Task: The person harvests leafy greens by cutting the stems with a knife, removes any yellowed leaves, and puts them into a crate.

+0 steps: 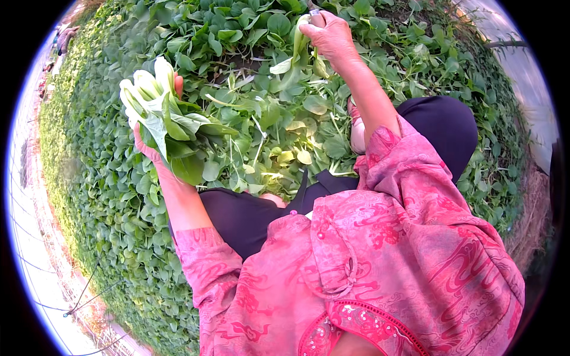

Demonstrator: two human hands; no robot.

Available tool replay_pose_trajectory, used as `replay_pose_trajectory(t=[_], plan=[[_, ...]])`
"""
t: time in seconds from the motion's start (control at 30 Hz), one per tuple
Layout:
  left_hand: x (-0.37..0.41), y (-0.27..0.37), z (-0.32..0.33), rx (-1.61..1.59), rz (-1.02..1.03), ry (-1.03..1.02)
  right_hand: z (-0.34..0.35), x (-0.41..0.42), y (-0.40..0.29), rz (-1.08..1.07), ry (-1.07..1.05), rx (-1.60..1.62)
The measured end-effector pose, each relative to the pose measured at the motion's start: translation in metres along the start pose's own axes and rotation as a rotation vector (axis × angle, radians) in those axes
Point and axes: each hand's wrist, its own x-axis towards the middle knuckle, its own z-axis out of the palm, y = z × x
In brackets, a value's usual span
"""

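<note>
My left hand (pixel 146 143) holds a bunch of several bok choy heads (pixel 149 86), white stem bases up and green leaves hanging towards me. Its fingers are partly hidden behind the stems. Further forward and to the right, my right hand (pixel 335 39) is closed around the handle of a knife (pixel 316 18) with a metal collar; most of the blade is out of view or hidden. A single bok choy plant (pixel 301 38) hangs leaf-down at my right thumb, pinched against the handle. Below both hands lie loose, partly yellowed leaves (pixel 303 156) and trimmed stalks.
Dense leafy greens (pixel 120 178) grow to the left, and more plants (pixel 249 22) stand ahead. Plastic sheeting (pixel 534 89) bounds the right side. My dark-trousered knees (pixel 438 129) frame the trimmed patch. Another person (pixel 66 39) is at the far left edge.
</note>
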Motion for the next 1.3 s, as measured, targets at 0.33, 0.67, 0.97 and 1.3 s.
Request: replay_pose_trajectory(t=[0.33,0.67,0.97,1.3], plan=[[-0.004,-0.001,-0.016,0.061,-0.278,0.401,0.011,-0.021,-0.090,0.047,-0.730,0.249],[-0.008,-0.046,-0.015,0.072,-0.303,0.524,0.090,-0.061,-0.096,-0.265,-0.108,-0.028],[-0.012,-0.036,-0.025,0.215,-0.380,0.636,0.101,-0.055,-0.088,-0.252,-0.328,-0.036],[0.000,0.017,-0.074,0.436,-0.056,0.596,0.060,-0.067,-0.086,-0.271,-0.389,0.215]])
